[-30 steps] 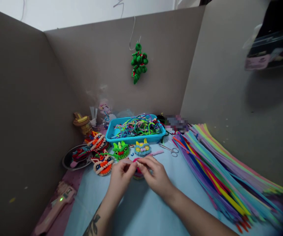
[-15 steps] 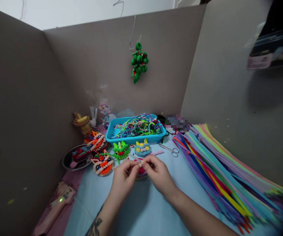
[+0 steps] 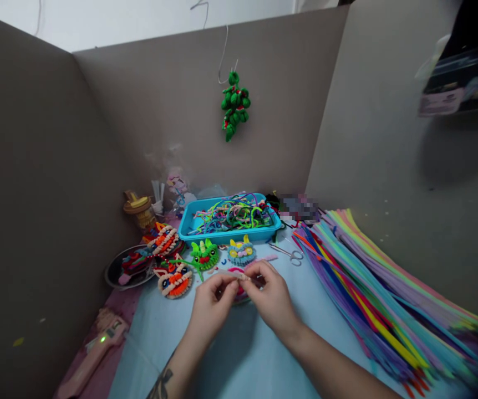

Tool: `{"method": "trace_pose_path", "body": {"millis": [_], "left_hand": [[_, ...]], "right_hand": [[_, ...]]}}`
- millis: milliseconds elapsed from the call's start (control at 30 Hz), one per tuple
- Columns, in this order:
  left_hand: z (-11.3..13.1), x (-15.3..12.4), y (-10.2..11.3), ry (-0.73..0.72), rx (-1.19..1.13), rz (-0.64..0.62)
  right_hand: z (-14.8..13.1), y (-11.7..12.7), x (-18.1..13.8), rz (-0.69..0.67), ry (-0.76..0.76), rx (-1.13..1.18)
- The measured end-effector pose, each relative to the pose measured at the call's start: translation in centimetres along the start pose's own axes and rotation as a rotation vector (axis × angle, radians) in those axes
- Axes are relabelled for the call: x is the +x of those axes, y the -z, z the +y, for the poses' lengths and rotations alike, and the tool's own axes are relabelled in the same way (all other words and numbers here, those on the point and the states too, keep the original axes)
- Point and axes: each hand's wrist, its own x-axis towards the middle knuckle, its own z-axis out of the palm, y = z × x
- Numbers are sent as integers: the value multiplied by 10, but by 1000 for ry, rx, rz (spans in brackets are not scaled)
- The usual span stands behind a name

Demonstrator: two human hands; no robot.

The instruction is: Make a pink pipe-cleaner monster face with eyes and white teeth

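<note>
My left hand and my right hand meet above the blue table covering, fingertips pinched together. Between them is a short pale piece of pipe cleaner, mostly covered by the fingers. Below and behind the fingertips lies a round pink pipe-cleaner piece, partly hidden by both hands. Just beyond sit a green pipe-cleaner animal head and a blue one with yellow ears. An orange and cream head lies left of my left hand.
A blue tray of tangled pipe cleaners stands at the back. Scissors lie right of it, near long bundled pipe cleaners. At left are a metal bowl and a pink glue gun. A green ornament hangs behind.
Both hands stay together, with a slight shift of the fingers. The pale piece has turned and now lies flatter between the fingertips.
</note>
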Motion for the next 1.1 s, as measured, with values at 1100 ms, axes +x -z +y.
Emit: {"method": "trace_pose_path", "body": {"millis": [1100], "left_hand": [[-3,0,3,-30,14,85]], "right_hand": [[-3,4,1,-41,137,-16]]}}
